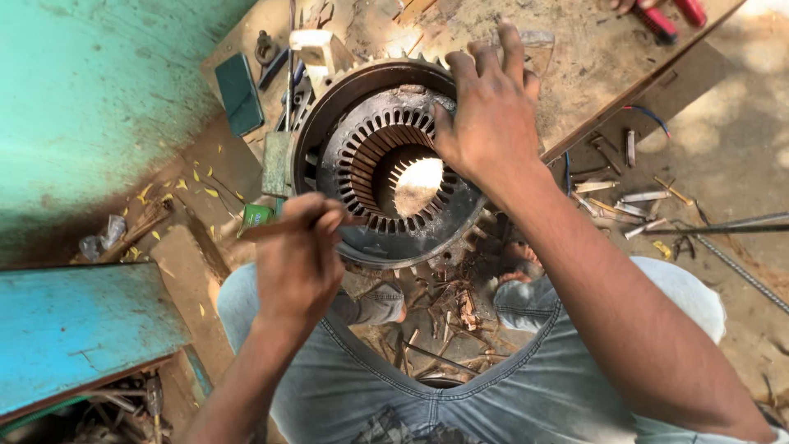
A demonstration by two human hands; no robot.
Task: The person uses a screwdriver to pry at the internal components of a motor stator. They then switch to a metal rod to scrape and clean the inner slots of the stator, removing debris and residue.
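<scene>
The motor stator [394,164], a finned iron housing, lies before our knees against the wooden bench [592,57]; we judge it heavy and rigid, best gripped by its rim. On that rim our right hand [493,123] presses, fingers spread. At its near edge, our left hand [297,259] pinches a thin stick [271,228].

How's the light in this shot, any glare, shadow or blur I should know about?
Head view: hard sun blows out the ground at top right and glares through the stator bore; the right hand and left hand are sharp; the turquoise wall sits in soft shade; wide-lens bending shows at the edges.
</scene>
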